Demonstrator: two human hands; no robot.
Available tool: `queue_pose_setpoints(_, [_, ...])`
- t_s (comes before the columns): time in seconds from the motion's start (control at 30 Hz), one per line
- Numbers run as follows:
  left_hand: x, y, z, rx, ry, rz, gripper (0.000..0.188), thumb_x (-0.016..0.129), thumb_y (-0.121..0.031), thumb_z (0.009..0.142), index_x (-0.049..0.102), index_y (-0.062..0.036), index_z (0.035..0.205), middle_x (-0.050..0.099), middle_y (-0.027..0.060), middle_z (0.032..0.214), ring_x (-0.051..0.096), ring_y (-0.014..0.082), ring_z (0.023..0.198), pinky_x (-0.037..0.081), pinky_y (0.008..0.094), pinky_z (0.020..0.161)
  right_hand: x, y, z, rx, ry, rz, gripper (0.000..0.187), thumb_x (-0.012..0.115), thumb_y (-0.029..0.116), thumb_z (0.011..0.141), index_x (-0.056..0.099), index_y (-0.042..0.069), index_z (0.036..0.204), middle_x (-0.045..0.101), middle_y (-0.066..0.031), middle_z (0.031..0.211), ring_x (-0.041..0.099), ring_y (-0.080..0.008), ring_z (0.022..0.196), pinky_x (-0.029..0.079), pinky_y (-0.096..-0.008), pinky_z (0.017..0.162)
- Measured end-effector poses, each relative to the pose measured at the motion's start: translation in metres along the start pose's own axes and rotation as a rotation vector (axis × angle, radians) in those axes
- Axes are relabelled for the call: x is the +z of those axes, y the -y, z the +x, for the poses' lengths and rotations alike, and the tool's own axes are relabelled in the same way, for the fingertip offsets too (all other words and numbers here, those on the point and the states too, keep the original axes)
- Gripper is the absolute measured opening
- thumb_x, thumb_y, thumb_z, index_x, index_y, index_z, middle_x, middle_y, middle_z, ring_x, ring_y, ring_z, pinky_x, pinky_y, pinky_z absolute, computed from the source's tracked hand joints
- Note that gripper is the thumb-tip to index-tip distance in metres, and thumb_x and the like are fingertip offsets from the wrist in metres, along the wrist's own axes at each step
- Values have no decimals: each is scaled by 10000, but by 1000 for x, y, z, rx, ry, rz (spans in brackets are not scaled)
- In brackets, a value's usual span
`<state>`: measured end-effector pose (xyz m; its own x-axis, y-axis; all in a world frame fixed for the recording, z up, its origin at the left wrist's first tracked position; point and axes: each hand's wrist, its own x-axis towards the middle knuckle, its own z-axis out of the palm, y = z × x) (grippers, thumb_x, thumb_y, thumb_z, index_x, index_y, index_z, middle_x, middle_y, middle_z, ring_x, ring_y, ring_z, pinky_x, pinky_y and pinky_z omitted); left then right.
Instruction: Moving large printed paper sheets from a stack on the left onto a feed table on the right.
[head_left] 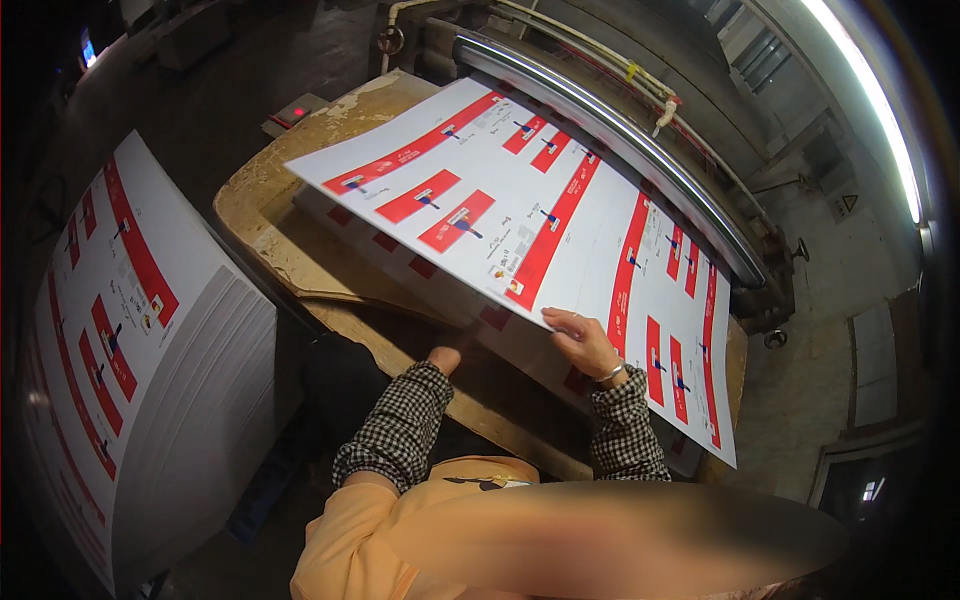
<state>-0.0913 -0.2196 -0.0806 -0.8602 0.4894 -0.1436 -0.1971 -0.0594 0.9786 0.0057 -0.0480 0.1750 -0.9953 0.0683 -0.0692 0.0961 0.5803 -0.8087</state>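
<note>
A large white printed sheet [590, 240] with red bands and blocks slopes from a long metal roller [620, 130] toward me. My right hand [585, 345], a bracelet at its wrist, grips the sheet's raised near edge, thumb on top. Lower down and to the left, my left hand [446, 357] reaches beneath that edge; its fingers are lost in shadow, so their hold cannot be made out. Under the lifted sheet lies another printed layer [420, 267], with similar red blocks partly showing. Checked sleeves cover both my forearms.
On my left stands a tall stack of printed sheets [200, 390]. A worn wooden table [262, 195] with rounded corners lies under the sheets. Pipes [590, 60] run behind the roller, and a handwheel [776, 339] sticks out at the machine's right end.
</note>
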Motion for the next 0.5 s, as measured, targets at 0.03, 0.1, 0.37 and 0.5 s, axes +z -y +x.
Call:
queue_pose_setpoints(0.03, [-7,8,0,-44,-8,-30,482,520,-399,785,575,24,1007,601,166,934,571,266,870,424,319,776,6,2,1,-69,18,-44,283,503,24,740,550,-50,1010,536,-165,1122,521,-217,1027,398,-278,881])
queue_pose_setpoints(0.1, [-18,11,1,-123,-27,-93,467,555,-350,770,543,30,1040,596,162,885,583,224,832,453,295,705,29,-14,1,-4,95,-17,281,510,29,737,551,-56,1001,529,-173,1126,510,-228,1043,391,-286,896])
queue_pose_setpoints(0.37, [-6,-55,-19,-472,43,-288,500,587,-309,750,500,139,955,541,198,886,562,270,808,511,361,641,30,-52,10,113,178,-53,311,543,51,720,559,-31,1020,500,-174,1166,469,-254,1099,376,-291,918])
queue_pose_setpoints(0.5, [20,-95,-19,-506,-30,-304,589,662,-318,719,441,163,977,481,169,930,534,252,833,532,356,594,3,-100,48,151,-283,-205,318,580,94,705,576,-2,1008,472,-215,1177,434,-291,1132,342,-297,949])
